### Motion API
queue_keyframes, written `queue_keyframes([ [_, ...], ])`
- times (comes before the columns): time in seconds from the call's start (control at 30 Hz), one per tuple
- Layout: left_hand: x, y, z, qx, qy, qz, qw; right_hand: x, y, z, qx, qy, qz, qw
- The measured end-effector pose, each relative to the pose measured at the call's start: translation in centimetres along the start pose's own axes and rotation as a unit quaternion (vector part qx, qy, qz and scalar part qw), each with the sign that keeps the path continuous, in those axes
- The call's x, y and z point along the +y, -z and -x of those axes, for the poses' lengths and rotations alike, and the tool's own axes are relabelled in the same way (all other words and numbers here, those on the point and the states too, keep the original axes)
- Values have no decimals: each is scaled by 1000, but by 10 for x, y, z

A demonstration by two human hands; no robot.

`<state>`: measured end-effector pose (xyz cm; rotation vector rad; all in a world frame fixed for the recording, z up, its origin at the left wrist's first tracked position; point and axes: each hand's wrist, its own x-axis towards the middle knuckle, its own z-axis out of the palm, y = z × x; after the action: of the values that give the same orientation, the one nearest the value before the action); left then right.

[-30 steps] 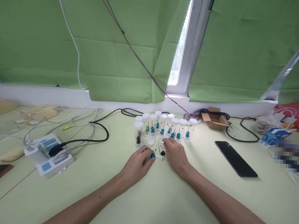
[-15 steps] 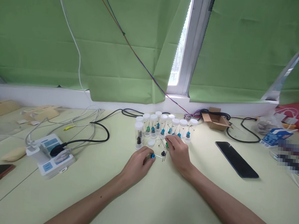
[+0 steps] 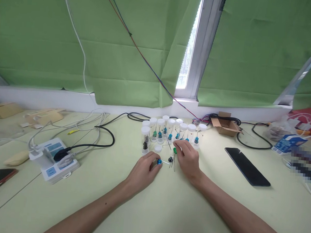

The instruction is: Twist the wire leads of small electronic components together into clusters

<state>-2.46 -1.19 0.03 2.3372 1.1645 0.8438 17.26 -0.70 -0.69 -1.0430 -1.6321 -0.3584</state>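
Observation:
My left hand is closed, pinching a small blue-headed piece whose thin metal rod points right. Opposite it, my right hand has its fingers curled together at a small green piece; the exact contact is partly hidden. A small black piece with thin metal legs lies between the hands. Just behind sits a loose white cap. Beyond it stand several clear tubes with white caps, holding blue, green or black pieces. Thin metal rods lie in front of the tubes.
A white power strip with plugs and cables lies left. To the right are a dark phone, an open cardboard box and a blue-white packet. Black cable runs along the back. Green blinds hang behind.
The green piece shows more clearly at my right fingers, and a thin rod now points down below it. My left hand stays on the blue-headed piece. The view has shifted slightly.

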Motion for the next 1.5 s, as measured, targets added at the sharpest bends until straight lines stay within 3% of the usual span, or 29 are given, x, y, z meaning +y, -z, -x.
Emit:
queue_keyframes([
  [0.23,3,1,-1,0,53,15,998,-20,2,3,-1,31,-44,999],
  [0.43,6,3,-1,-7,55,33,998,-31,2,6,-2,50,-58,997],
  [0.9,5,2,1,-22,20,61,998,-30,0,8,-22,42,-81,996],
  [1.5,0,1,-2,-4,63,111,992,-27,-1,9,-35,36,-92,994],
])
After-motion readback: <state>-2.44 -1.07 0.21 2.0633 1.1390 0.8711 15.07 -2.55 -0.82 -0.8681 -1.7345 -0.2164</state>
